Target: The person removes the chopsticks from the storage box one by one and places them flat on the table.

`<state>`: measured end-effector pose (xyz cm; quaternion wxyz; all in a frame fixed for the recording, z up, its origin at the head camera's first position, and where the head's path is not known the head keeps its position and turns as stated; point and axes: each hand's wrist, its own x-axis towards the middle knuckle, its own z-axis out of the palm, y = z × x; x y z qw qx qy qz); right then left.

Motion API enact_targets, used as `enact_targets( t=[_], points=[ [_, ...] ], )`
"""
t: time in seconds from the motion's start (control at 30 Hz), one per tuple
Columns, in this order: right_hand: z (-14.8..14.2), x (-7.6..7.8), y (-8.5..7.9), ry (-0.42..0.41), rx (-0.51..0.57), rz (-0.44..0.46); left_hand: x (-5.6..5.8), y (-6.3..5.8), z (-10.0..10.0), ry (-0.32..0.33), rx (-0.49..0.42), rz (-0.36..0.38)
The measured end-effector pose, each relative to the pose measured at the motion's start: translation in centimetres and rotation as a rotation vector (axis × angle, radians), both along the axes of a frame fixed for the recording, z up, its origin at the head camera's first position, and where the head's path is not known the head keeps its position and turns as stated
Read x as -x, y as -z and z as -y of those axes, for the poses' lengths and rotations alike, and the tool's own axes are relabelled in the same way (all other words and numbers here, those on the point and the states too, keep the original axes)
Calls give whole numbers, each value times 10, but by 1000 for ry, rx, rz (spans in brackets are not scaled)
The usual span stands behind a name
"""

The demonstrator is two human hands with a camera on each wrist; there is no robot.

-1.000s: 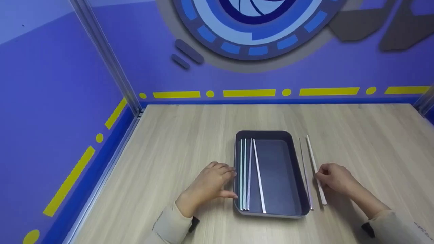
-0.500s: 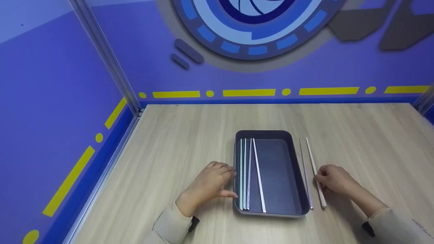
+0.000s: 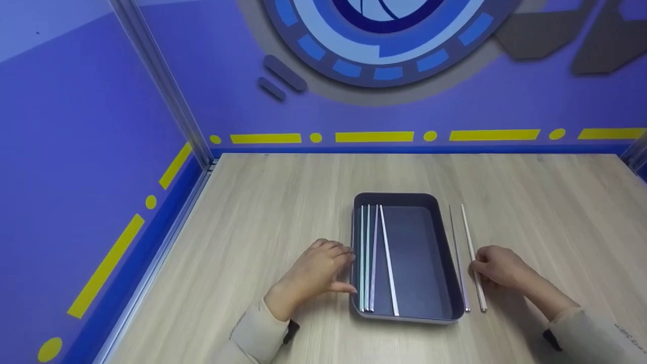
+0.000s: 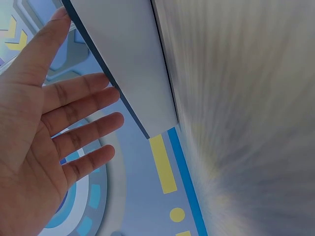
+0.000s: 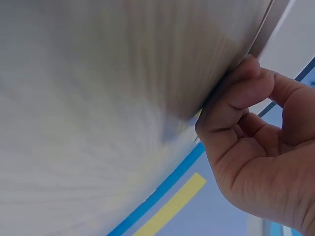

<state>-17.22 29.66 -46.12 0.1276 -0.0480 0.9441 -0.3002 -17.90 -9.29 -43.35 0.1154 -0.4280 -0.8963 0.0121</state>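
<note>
A dark rectangular tray [image 3: 417, 263] holds two green chopsticks [image 3: 362, 253], a lilac chopstick [image 3: 374, 253] and a pinkish-white chopstick [image 3: 388, 258] that slants away from the others. My left hand [image 3: 317, 266] has its fingers spread, fingertips at the tray's left side; the left wrist view shows the fingertips [image 4: 110, 81] right at the rim. Right of the tray, a thin lilac chopstick [image 3: 459, 263] lies on the table. Beside it, my right hand [image 3: 501, 266] pinches a pale chopstick [image 3: 467, 227] between thumb and bent fingers, low over the tabletop.
The wooden table [image 3: 283, 202] reaches back to a blue patterned wall [image 3: 242, 101]. Along its left side runs a metal edge [image 3: 151, 263] with another blue panel [image 3: 76, 177] beyond.
The pale chopstick in my right hand has come slightly down and now lies nearly parallel to the lilac one. My left hand has stayed at the tray. The head view shifted a little.
</note>
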Motion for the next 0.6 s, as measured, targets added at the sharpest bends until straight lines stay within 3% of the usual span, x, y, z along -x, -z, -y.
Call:
enact_targets(
  t=[0.6],
  points=[
    [-1,1,-1,-15,-7,7,1,2,0,8,-13,-5]
  ],
)
